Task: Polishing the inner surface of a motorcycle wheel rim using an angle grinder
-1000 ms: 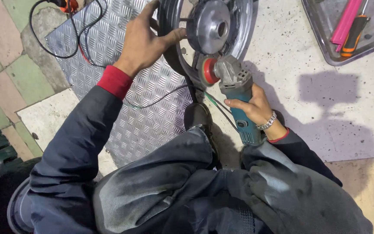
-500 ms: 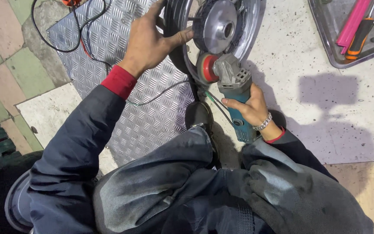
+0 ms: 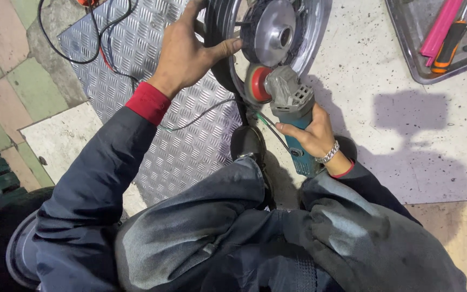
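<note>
Counting one wheel (image 3: 304,32) standing on the floor, I see my left hand (image 3: 187,51) closed on its tyre and my right hand (image 3: 312,132) wrapped around one angle grinder (image 3: 287,108). One tray (image 3: 406,43) holds two tools. Since earlier, the grinder's red disc stays pressed against the rim.

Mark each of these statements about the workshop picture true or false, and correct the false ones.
1. The right hand holds a teal angle grinder. True.
2. The left hand rests flat on the floor. False: it grips the wheel at its tyre edge.
3. The grinder's red disc is beside the wheel's rim. True.
4. The metal tray at the upper right holds nothing. False: a pink tool and an orange-handled tool lie in it.
5. The wheel stands on bare grass. False: it is by a metal tread plate and a concrete floor.
</note>
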